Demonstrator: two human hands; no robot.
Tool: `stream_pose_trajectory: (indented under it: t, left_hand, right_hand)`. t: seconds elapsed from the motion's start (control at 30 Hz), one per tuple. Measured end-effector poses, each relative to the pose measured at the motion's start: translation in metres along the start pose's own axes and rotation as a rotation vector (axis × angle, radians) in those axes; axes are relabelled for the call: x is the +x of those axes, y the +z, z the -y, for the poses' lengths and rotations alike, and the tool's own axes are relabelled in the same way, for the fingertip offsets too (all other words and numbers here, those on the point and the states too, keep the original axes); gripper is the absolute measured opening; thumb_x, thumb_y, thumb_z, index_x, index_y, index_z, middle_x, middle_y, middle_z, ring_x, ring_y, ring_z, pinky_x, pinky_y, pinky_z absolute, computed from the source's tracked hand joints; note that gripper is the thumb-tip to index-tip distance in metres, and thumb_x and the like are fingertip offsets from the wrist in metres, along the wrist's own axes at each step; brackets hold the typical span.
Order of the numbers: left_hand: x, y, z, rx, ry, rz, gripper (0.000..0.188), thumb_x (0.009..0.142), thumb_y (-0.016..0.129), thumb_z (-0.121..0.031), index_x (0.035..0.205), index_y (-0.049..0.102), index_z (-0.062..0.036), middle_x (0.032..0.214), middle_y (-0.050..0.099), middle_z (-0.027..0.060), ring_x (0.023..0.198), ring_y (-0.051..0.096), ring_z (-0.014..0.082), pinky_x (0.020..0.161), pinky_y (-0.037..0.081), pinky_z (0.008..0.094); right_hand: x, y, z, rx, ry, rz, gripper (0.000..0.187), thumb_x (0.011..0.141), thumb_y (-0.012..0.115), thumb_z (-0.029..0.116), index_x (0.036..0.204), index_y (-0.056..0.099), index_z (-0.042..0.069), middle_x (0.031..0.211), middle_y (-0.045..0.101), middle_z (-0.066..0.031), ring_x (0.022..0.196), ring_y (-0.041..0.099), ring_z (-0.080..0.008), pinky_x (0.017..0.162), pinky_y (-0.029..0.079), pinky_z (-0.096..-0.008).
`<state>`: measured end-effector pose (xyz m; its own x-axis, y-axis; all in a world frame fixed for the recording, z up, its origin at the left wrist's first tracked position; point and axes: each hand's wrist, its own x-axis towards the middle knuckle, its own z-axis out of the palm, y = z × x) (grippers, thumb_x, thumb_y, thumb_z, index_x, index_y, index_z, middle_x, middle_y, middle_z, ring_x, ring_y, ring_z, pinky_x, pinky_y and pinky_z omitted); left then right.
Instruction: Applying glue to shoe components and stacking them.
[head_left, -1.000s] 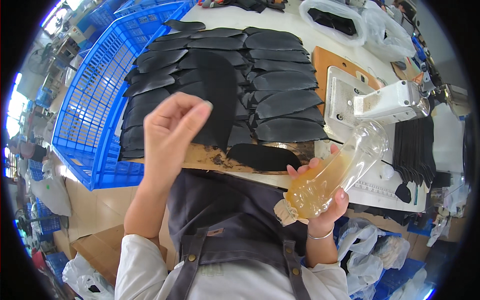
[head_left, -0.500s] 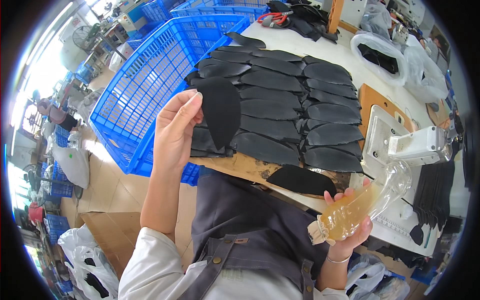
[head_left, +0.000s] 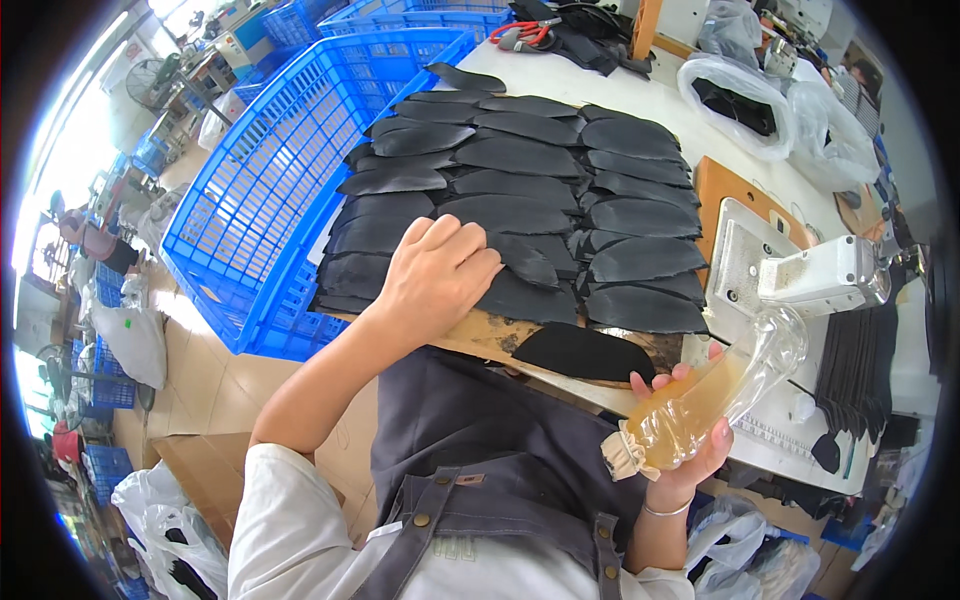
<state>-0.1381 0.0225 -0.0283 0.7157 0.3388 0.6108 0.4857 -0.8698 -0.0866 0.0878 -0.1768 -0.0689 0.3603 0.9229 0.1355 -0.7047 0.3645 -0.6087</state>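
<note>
A fan [head_left: 150, 82] stood in the upper left of the frame, above a stuffed white bag [head_left: 130, 342] at the far left of the workshop. A brown cardboard box [head_left: 205, 470] sat at lower left, and a large blue plastic crate [head_left: 270, 210] with slatted walls filled the upper left, just beside the worktop's load. At centre, a worker's left hand [head_left: 435, 275] bent over rows of black curved pieces [head_left: 520, 215], its fingers curled and drawn together, knuckles up. With the thumb and fingertips hidden from where I stood, I could not tell whether they were clamped on a piece. The pieces overlapped like shingles across the middle of the frame, one of them lying tilted right beside the fingers. Below the rows ran a brown board [head_left: 465, 335]; a red-handled tool [head_left: 525, 35] lay at upper centre. A single matte black piece [head_left: 585, 352] lay flat by the board's front edge, right of centre. Just beyond, the worker's right hand [head_left: 700, 457] was wrapped around a clear bottle [head_left: 690, 415] of amber liquid, which slanted with its cloth-bound neck toward the lower left. Clear plastic bags [head_left: 830, 140] rested at upper right, above a white machine arm [head_left: 825, 275] and dark strips [head_left: 855, 365] near the right edge.
</note>
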Motion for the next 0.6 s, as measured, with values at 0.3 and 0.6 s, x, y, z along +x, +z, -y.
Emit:
stream_pose_trajectory:
  t: [0.3,0.6]
  left_hand:
    - [0.000,-0.003,0.001,-0.231,-0.194,0.016,0.018,0.067,0.075,-0.016,0.067,0.058,-0.0090,0.072,0.049,0.0003,0.070,0.047,0.0180,0.064,0.036,0.0314]
    - [-0.049,-0.007,-0.048,-0.155,0.140,-0.165,0.025,0.070,0.073,-0.016,0.093,0.067,-0.0111,0.088,0.058,0.0001,0.078,0.052,0.0147,0.066,0.043,0.0293]
  right_hand:
    - [0.000,-0.001,-0.001,0.049,0.000,-0.013,0.083,0.081,0.059,0.038,0.146,0.013,0.013,0.115,0.050,-0.0149,0.105,0.056,-0.0302,0.102,0.033,-0.0566]
    - [0.004,0.014,0.008,-0.100,-0.065,0.019,0.089,0.079,0.061,0.043,0.147,0.011,0.013,0.114,0.046,-0.0127,0.104,0.053,-0.0275,0.096,0.042,-0.0521]
